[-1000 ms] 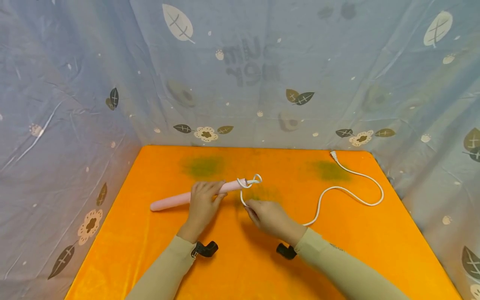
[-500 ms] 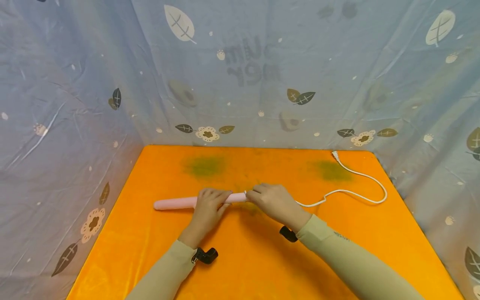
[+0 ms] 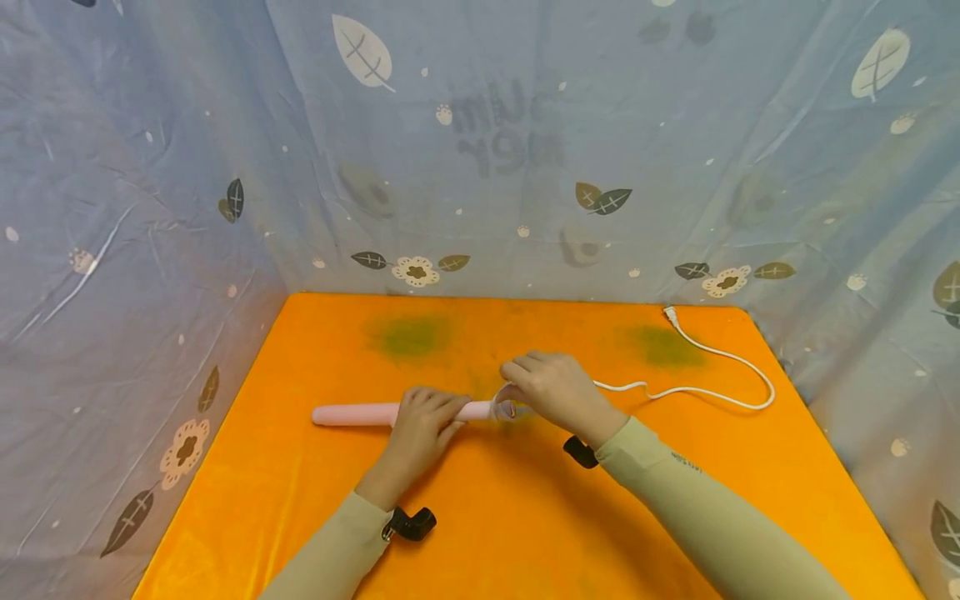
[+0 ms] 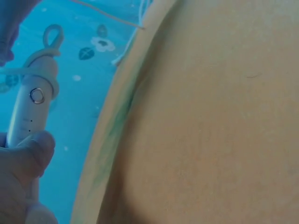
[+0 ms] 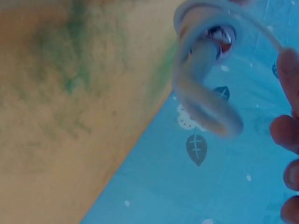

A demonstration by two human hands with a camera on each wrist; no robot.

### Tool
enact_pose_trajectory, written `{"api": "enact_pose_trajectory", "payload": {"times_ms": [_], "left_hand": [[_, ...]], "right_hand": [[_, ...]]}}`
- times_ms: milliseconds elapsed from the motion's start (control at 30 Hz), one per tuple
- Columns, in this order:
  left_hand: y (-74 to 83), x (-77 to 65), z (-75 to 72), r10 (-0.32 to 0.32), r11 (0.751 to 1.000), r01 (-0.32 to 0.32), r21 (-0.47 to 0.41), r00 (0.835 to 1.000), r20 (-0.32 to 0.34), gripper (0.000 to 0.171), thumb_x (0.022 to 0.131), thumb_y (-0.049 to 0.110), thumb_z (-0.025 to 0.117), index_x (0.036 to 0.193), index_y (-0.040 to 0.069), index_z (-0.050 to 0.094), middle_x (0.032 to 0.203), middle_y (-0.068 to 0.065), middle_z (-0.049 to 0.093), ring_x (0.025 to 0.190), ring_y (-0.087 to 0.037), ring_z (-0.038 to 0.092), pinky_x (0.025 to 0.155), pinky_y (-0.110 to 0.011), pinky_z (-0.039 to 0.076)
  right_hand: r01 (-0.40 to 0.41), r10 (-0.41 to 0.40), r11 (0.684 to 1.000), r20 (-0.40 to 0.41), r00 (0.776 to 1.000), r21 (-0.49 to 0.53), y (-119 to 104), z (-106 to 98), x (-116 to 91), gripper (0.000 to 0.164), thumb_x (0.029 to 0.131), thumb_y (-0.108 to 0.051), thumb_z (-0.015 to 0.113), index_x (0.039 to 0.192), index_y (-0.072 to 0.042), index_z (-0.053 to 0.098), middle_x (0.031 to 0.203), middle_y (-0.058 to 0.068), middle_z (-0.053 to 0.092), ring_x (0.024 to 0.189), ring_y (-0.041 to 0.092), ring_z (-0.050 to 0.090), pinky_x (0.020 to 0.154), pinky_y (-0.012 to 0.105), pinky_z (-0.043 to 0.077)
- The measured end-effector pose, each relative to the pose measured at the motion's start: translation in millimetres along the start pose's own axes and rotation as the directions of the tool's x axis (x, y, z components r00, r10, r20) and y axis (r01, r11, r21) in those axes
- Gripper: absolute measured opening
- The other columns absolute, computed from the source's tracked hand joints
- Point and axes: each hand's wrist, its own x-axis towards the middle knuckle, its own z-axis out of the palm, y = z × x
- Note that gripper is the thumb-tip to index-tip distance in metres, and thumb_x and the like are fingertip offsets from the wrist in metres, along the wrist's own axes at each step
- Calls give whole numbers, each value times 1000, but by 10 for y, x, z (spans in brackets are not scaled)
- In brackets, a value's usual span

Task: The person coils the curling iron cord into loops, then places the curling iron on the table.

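Observation:
A pink stick-shaped hair iron (image 3: 356, 414) lies level above the orange table, its tail end toward the right. My left hand (image 3: 423, 425) grips it round the middle; in the left wrist view the thumb lies below its round button (image 4: 37, 96). White cord (image 5: 205, 100) wraps the tail end and forms a small loop beyond it. My right hand (image 3: 555, 392) pinches the cord just right of that end, with the strand drawn taut to the fingers in the right wrist view. The palm side of my right hand is hidden in the head view.
The rest of the white cord (image 3: 701, 390) curves across the right side of the table (image 3: 480, 533), ending in a plug (image 3: 670, 315) near the back edge. Patterned curtains (image 3: 510, 108) enclose the back and both sides.
My right hand has gone from below the iron's tail end up and round it, winding cord on, and now stands slightly above it. The iron has turned from slanted to nearly level.

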Motion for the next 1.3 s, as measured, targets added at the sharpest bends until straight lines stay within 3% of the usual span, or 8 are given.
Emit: {"api": "enact_pose_trajectory", "payload": {"times_ms": [167, 333, 667, 967, 1200, 1300], "left_hand": [[-1, -6, -26, 0, 1000, 1, -10, 1000, 19, 39, 82, 19, 79, 119, 14, 70, 108, -3, 69, 97, -25, 57, 92, -46, 36], [-13, -18, -80, 43, 999, -43, -11, 999, 28, 40, 81, 20, 79, 120, 14, 70, 107, -2, 69, 98, -24, 58, 92, -46, 35], [-16, -65, -144, 92, 994, -94, -63, 995, -28, 48, 73, 17, 82, 119, 11, 70, 107, 0, 69, 98, -22, 58, 91, -45, 35], [-11, 9, -273, 69, 991, -79, -104, 993, -94, 46, 75, 21, 80, 119, 11, 69, 109, -2, 68, 99, -24, 57, 90, -47, 34], [-33, 65, -328, 62, 986, -83, -142, 988, -144, 41, 88, 30, 70, 125, 12, 66, 110, -2, 66, 98, -25, 56, 89, -48, 32], [-30, 81, -333, 56, 987, -75, -140, 989, -136, 42, 87, 28, 70, 126, 13, 65, 111, -2, 66, 98, -24, 55, 89, -48, 31]], "right_hand": [[-16, 15, 999, 27, 1000, 28, 96, 9, 15, 30, 82, -36, 75, 89, -12, 59, 72, -5, 52, 55, 8, 48, 50, 21, 42], [-101, 100, 994, 19, 995, 52, 243, 2, 11, 27, 82, -37, 74, 85, -15, 60, 72, -6, 50, 58, 7, 48, 52, 23, 43], [-167, 168, 975, 3, 986, 146, 371, 173, 3, 20, 81, -35, 76, 83, -17, 67, 75, -7, 60, 62, 6, 54, 54, 24, 46], [-259, 241, 946, 111, 964, 194, 352, 389, -63, 22, 88, -38, 69, 74, -22, 63, 66, -13, 53, 56, 4, 45, 53, 25, 42], [-363, 310, 893, 221, 925, 267, 181, 451, -92, 20, 92, -32, 66, 74, -24, 64, 64, -17, 49, 55, 4, 40, 53, 23, 39], [-397, 319, 861, 268, 909, 319, 108, 507, -111, 22, 94, -23, 64, 72, -21, 60, 62, -13, 45, 56, 4, 36, 52, 22, 34]]}}
